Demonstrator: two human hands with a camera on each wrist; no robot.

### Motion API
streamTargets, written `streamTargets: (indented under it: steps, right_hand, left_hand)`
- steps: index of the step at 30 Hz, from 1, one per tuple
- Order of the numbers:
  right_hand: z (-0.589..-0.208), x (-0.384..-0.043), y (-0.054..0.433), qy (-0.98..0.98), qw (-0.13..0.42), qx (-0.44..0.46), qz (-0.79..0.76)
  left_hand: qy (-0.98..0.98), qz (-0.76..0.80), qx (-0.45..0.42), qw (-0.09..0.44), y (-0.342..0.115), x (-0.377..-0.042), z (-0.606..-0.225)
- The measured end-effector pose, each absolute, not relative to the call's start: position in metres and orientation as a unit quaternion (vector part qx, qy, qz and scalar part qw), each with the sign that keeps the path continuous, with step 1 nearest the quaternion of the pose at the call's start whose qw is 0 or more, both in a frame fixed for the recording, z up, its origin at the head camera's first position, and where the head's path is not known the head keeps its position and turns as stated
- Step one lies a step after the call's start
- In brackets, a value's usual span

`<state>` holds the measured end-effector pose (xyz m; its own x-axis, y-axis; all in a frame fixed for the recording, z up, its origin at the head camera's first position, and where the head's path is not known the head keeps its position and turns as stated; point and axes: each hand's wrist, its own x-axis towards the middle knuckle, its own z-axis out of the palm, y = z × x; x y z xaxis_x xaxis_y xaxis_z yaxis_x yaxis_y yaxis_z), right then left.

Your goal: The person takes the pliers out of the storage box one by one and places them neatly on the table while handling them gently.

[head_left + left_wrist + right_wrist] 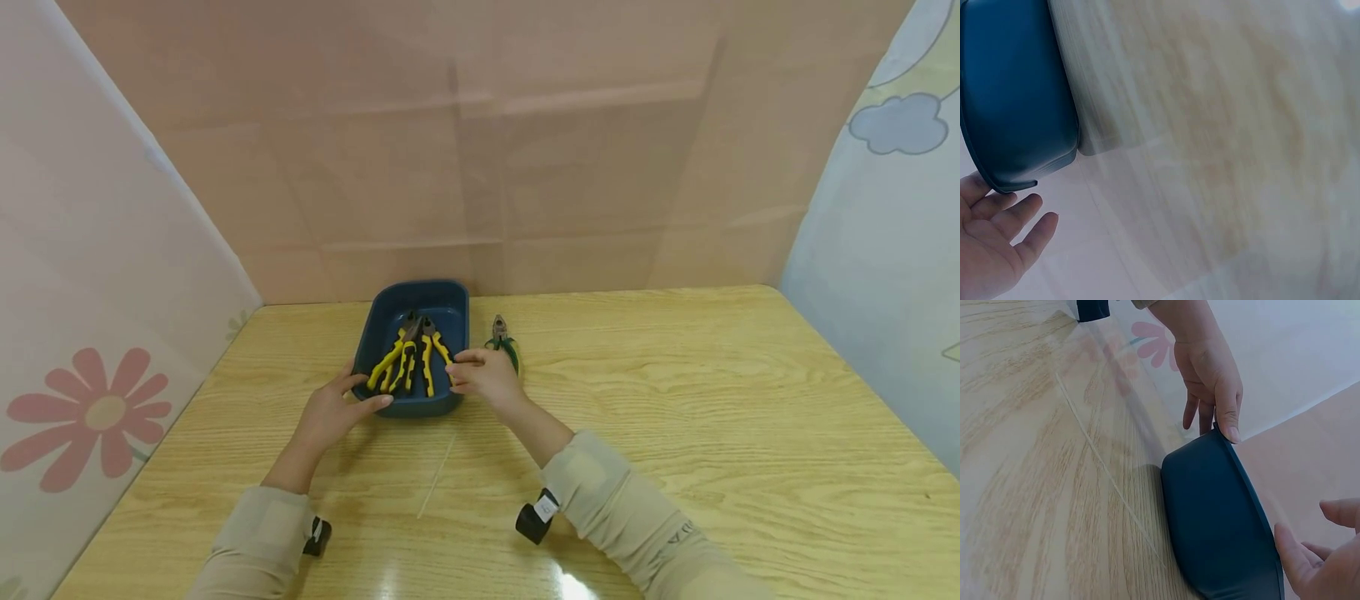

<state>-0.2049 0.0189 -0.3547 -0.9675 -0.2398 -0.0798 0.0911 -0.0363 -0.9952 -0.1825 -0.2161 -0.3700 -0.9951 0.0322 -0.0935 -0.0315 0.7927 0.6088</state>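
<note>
A dark blue plastic tub (414, 407) stands on the table and holds several pliers (405, 354) with yellow-and-black handles. My left hand (333, 410) holds the tub's near left corner, thumb over the front rim and fingers along the left side. In the right wrist view the left thumb (1230, 422) lies at the rim. At the tub's right side is my right hand (491, 383), its loosely extended fingers reaching over the rim near a yellow handle. Beyond that hand, pliers with green handles (500, 333) lie on the table, partly hidden by it.
The wood-grain table (675, 400) extends to the right of the tub. A brown papered wall (480, 192) rises behind it, with printed panels at both sides. Black straps hang at both wrists, and a thin pale line (437, 479) runs along the table in front.
</note>
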Motion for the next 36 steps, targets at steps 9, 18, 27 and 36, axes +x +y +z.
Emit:
streamTargets:
  steps: [9,18,27,36]
  right_hand:
    - [-0.351,-0.204,0.010,0.677,0.127,-0.059,-0.722]
    - [-0.347,-0.209,0.001,0.672,0.140,-0.046,-0.725]
    - [-0.349,-0.213,-0.003,0.676,0.148,-0.034,-0.721]
    - [-0.354,-0.216,-0.009,0.693,0.143,-0.050,-0.705]
  left_hand:
    - [0.946,0.320,-0.003,0.046,-0.216,-0.182,-0.369]
    - [0.947,0.319,-0.004,0.045,-0.215,-0.183,-0.369]
    - [0.948,0.316,-0.004,0.043,-0.215,-0.183,-0.370]
    - [0.947,0.318,-0.003,0.047,-0.215,-0.183,-0.370]
